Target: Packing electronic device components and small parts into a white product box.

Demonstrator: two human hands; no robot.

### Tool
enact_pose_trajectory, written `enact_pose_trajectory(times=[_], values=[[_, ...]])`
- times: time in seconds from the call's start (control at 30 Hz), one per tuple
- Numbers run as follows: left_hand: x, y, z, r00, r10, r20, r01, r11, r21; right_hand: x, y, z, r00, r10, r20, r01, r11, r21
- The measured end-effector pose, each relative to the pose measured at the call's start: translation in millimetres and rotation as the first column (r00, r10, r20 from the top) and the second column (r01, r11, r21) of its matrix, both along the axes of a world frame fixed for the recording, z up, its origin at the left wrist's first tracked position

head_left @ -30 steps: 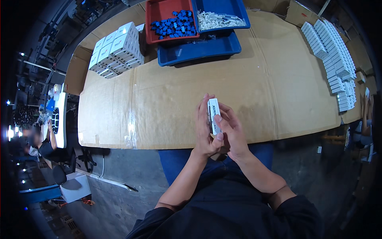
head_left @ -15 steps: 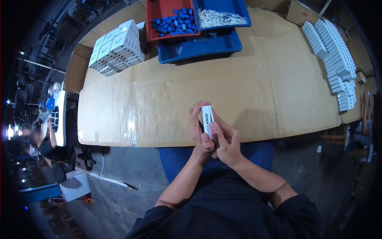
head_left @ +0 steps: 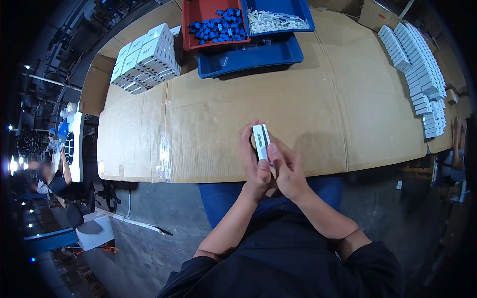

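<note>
A small white box-shaped piece (head_left: 261,141), with a dark mark on its upper face, is held between both hands above the near edge of the cardboard-covered table (head_left: 238,109). My left hand (head_left: 252,161) wraps its left side, fingers behind the far end and thumb at the near end. From the right, my right hand (head_left: 287,166) closes on the same piece, its thumb pressing the near right side. The underside of the piece is hidden by my palms.
Stacked white boxes (head_left: 147,57) stand at the back left. A red bin (head_left: 191,43) with blue parts, a blue bin (head_left: 309,22) with white parts and another blue tray (head_left: 211,69) sit at the back middle. Rows of white pieces (head_left: 420,69) line the right side.
The white piece has turned in my hands: a different face with a small dark mark now shows instead of the lettered one. Both hands have shifted slightly, and the right thumb sits higher.
</note>
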State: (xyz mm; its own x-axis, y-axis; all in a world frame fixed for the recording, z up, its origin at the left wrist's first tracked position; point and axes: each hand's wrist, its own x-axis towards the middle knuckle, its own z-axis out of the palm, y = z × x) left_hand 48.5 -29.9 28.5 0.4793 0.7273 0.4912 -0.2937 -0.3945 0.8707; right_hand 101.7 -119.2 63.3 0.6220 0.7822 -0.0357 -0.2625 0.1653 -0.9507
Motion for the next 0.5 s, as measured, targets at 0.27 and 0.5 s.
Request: enact_pose_trajectory(times=[0.27,0.5], values=[[-14,5,-14,0.959,-0.285,-0.006,0.241,0.823,-0.515,51,-18,4,0.849,0.226,0.477,-0.129,0.965,-0.228],[-4,-8,30,0.922,-0.382,0.059,0.282,0.559,-0.780,70,-15,-17,0.615,0.086,0.783,-0.079,0.996,-0.048]])
